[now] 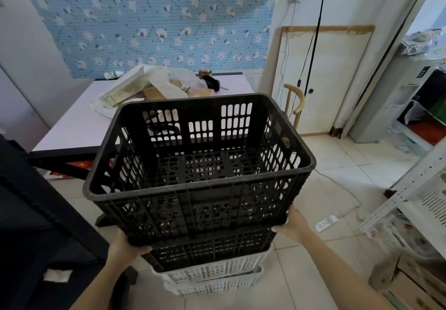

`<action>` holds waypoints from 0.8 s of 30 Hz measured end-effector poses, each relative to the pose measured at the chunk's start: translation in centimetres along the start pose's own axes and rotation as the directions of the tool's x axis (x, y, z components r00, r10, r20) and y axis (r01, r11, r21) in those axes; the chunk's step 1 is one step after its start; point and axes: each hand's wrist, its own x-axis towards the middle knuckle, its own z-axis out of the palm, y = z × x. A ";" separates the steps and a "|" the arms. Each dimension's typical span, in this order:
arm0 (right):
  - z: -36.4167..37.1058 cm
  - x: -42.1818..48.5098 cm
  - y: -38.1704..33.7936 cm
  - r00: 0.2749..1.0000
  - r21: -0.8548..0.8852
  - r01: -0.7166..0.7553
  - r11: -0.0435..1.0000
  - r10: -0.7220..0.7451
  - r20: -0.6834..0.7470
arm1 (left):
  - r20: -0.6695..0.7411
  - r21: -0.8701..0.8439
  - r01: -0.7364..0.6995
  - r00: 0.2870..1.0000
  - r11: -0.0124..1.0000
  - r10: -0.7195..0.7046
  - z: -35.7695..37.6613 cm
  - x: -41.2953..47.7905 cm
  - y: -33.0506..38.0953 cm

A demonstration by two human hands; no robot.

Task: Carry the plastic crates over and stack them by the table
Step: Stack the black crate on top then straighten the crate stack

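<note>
A large black plastic crate (200,165) fills the middle of the view, empty, with slotted walls. It sits on top of a second black crate (212,249), which rests on two white crates (214,278) on the tiled floor. My left hand (126,243) grips the top crate's lower left corner. My right hand (294,224) grips its lower right corner. The stack stands right in front of the pale table (77,129).
The table carries papers and bags (144,85), a bottle (113,75) and a jar (205,71). A dark piece of furniture (36,213) stands on the left. White shelving with baskets (415,203) is on the right. A power strip (326,223) and cable lie on the floor.
</note>
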 end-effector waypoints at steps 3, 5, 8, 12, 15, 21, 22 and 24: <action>1.4 0.3 0.9 0.999 0.146 -0.011 0.989 0.018 -0.050 | 0.005 0.094 -0.038 0.999 0.995 0.038 -0.1 0.7 -0.5; 1.8 0.8 1.3 0.994 0.256 -0.029 0.966 0.055 -0.095 | -0.008 0.142 -0.076 0.997 0.987 0.078 -0.4 0.9 0.0; 2.2 1.2 1.2 0.988 0.292 -0.038 0.956 0.079 -0.131 | 0.041 0.173 -0.097 0.995 0.980 0.091 -0.8 1.2 0.0; 2.5 1.3 1.4 0.985 0.302 -0.021 0.953 0.071 -0.155 | 0.057 0.153 -0.121 0.992 0.981 0.113 -0.7 2.0 -0.8; 2.8 1.3 1.6 0.979 0.291 -0.012 0.957 0.070 -0.189 | 0.045 0.165 -0.156 0.988 0.974 0.151 -0.7 2.4 -1.5; 3.0 1.5 1.9 0.977 0.257 -0.013 0.966 0.067 -0.200 | 0.040 0.208 -0.180 0.984 0.961 0.175 -0.8 2.8 -1.9; 3.0 1.6 2.0 0.977 0.250 -0.015 0.968 0.067 -0.201 | 0.034 0.212 -0.184 0.983 0.960 0.181 -0.8 2.9 -2.0; 3.0 1.6 2.0 0.977 0.241 -0.019 0.970 0.069 -0.203 | 0.036 0.218 -0.195 0.981 0.956 0.192 -0.8 3.0 -2.1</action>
